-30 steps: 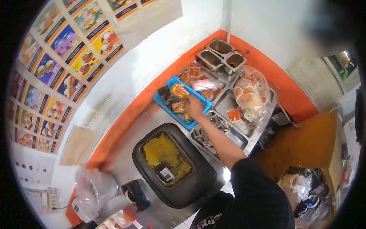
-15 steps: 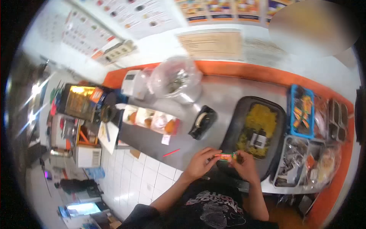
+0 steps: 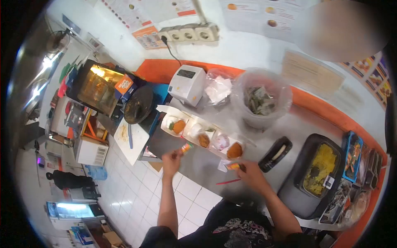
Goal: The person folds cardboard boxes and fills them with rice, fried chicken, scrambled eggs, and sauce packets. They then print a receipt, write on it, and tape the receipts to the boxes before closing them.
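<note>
Hands moved from together by the pan [image 3: 295,198] to apart near the open boxes [image 3: 169,110], so one sachet each: left hand [image 3: 171,162], centre-left, pinched left sachet [image 3: 187,148]; right hand [image 3: 250,175], right of centre, pinched right sachet [image 3: 232,166]; sachets small, bright, blurred; boxes pale, angular; fried piece [image 3: 234,150] brown, rounded; counter [image 3: 163,141] smooth, grey

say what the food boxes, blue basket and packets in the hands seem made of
Food boxes: likely matte paperboard, from the thin, folded-looking edges.
Blue basket: probably plastic, given its uniform colour; finish unclear.
Packets: perhaps foil or plastic film, from the bright print; finish too blurred.
</note>
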The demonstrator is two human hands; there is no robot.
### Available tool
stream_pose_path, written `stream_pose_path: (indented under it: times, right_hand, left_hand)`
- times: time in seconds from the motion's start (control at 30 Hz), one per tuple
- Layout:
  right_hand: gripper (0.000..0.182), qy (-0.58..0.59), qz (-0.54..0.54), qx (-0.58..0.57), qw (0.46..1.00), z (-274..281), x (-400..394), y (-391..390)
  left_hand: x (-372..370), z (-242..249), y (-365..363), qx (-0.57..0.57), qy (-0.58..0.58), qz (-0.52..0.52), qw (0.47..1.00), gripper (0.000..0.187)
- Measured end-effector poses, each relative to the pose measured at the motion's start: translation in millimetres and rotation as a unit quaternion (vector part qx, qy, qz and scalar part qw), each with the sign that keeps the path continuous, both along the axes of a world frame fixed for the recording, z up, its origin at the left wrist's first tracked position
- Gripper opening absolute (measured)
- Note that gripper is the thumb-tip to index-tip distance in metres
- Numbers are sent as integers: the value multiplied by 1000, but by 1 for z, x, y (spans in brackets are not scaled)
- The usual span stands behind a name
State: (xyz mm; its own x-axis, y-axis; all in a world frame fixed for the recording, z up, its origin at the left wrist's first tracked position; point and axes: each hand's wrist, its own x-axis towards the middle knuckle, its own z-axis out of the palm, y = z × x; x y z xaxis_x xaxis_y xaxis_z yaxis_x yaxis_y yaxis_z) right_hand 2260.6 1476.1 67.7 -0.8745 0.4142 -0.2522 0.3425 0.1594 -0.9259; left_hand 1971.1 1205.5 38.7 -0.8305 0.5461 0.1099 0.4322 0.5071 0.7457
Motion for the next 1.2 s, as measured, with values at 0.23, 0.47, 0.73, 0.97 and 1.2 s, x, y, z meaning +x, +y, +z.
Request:
stream_pose_path:
  times: [0.23,0.47,0.73,0.97,1.2]
  right_hand:
    - [24,112,-120,255,953,-49,-160,-45]
    - [29,-104,140,139,975,-67,-8,-44]
    - [26,-77,-76,99,989,-10,228,-7]
    - [20,-172,-504,223,816,35,584,112]
    - [24,-224,-656,424,583,-8,874,209]
  left_hand:
    - [-135,29,11,-43,227,-82,969,23]
    - [-62,-60,-34,46,-25,-9,999,7]
    - [126,-58,100,86,-203,-274,936,12]
    - [258,-83,172,-136,-307,-241,910,34]
    - [514,43,205,-100,-109,-408,901,33]
